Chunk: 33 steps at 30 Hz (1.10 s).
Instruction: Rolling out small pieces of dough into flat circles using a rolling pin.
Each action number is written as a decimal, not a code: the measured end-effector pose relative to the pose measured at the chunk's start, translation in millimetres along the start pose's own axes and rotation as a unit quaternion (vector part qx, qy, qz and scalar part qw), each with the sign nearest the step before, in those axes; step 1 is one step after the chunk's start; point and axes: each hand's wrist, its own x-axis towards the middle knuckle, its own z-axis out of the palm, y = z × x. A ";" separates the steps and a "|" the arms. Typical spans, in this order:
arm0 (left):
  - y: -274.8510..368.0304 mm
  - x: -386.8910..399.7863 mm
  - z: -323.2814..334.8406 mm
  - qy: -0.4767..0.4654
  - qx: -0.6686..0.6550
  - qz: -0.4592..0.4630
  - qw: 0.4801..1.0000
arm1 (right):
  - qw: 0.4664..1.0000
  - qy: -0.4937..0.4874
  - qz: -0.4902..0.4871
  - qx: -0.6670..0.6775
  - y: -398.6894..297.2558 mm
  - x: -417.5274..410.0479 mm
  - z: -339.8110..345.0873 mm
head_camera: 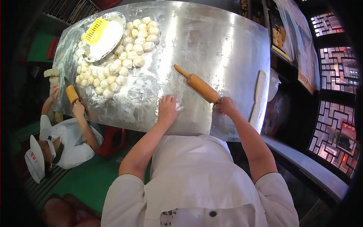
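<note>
My right hand (226, 105) grips the near handle of a wooden rolling pin (202, 87). The pin lies slantwise over the steel tabletop (195, 51), its free handle pointing to the far left. Close to the table's front edge, my left hand (168, 107) rests with curled fingers on a small piece of floured dough (178, 105); most of that piece is hidden beneath the hand. Many floured dough balls (114, 69) sit in a crowded patch at the far left. Among them stands a metal basin (121, 21) of white flour, with a yellow slotted plastic scoop or basket (96, 30) in it.
On the left, a co-worker (71, 139) in white holds another rolling pin (72, 94), near a knife blade (66, 81) and pale dough slices (51, 73). Long dough strips (258, 93) lie along the right edge. Baked goods (279, 37) fill a rack tray behind plastic.
</note>
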 end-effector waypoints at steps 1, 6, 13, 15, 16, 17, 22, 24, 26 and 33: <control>4.7 3.7 -0.7 -0.003 0.002 -0.003 1.000 | 1.000 -0.005 -0.001 0.001 2.9 0.0 3.3; 16.5 18.6 10.2 0.014 0.128 0.005 0.992 | 0.997 0.072 -0.038 0.009 13.8 -15.2 12.4; 20.7 42.6 4.6 -0.047 0.144 -0.008 0.988 | 0.964 0.200 -0.112 0.137 25.8 -35.1 33.2; 20.5 49.6 5.0 -0.044 0.157 -0.012 0.987 | 0.948 0.253 -0.151 0.118 -0.8 -39.1 23.0; 15.4 51.5 7.1 -0.043 0.158 -0.013 0.986 | 0.948 0.252 -0.153 0.119 -13.5 -37.7 16.8; 7.8 51.0 11.8 -0.036 0.127 -0.012 0.991 | 0.962 0.226 -0.122 0.094 -25.7 -35.7 11.1; -18.8 38.4 -56.0 0.130 -0.023 0.002 0.991 | 0.963 0.196 -0.181 0.046 -48.0 -39.8 -0.9; -40.1 23.3 -80.8 0.154 0.007 0.005 0.988 | 0.953 0.133 -0.273 0.006 -61.8 -60.6 1.6; -58.9 16.5 -83.6 0.075 0.131 -0.004 0.989 | 0.956 0.097 -0.275 -0.035 -66.7 -60.9 27.0; -101.3 91.8 -61.2 0.054 0.195 -0.029 0.979 | 0.936 0.270 -0.216 -0.065 -121.1 40.3 0.1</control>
